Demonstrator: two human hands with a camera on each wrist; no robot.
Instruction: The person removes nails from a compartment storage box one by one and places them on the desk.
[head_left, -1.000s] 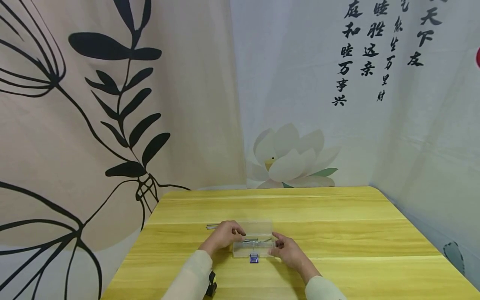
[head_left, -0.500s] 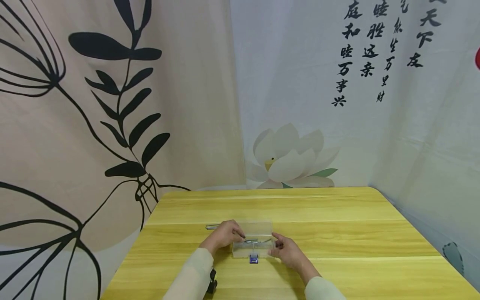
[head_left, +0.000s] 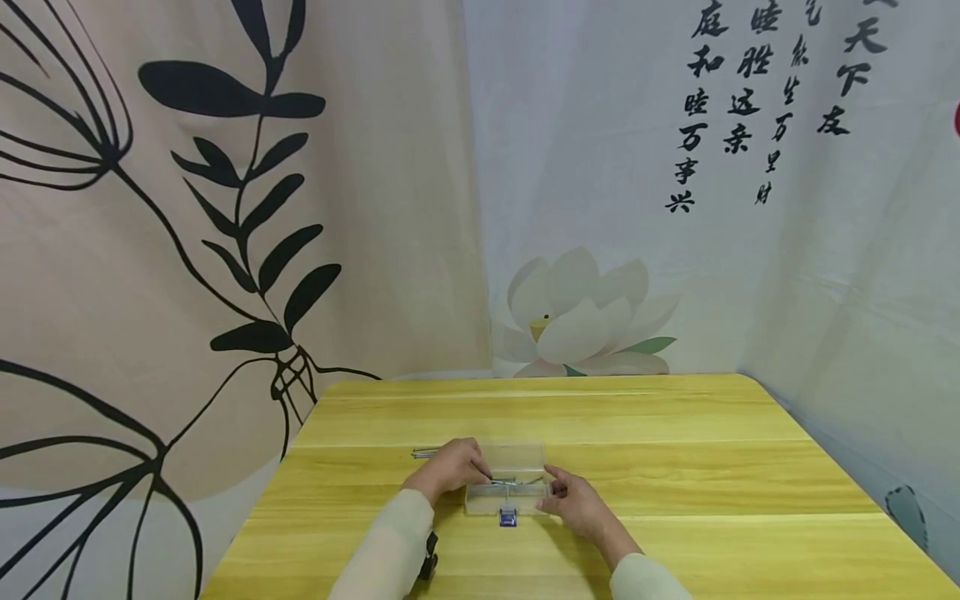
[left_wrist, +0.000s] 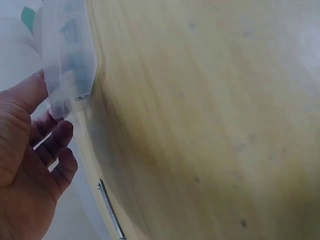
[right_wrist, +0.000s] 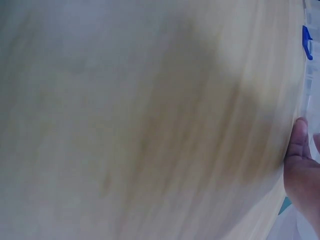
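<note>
A clear plastic box [head_left: 486,503] lies open on the table, its lid [head_left: 517,456] folded back and a blue latch [head_left: 507,517] at the front. Thin metal nails [head_left: 510,482] lie in its rear compartment. My left hand [head_left: 448,468] reaches over the left end, thumb and index fingertips pinching the end of a nail; the box wall blurs this grip in the left wrist view. My right hand [head_left: 581,507] holds the right end between thumb and fingers. Several more nails [head_left: 423,453] rest on the table behind my left hand.
The wooden table [head_left: 712,475] stretches around the box on all sides. Behind it hangs a printed cloth [head_left: 397,208] with plant drawings, a lotus and writing. A dark strap [head_left: 427,558] shows by the left sleeve.
My left hand has shifted slightly right, its fingertips a little farther over the rear compartment. The right hand and the box stay where they were.
</note>
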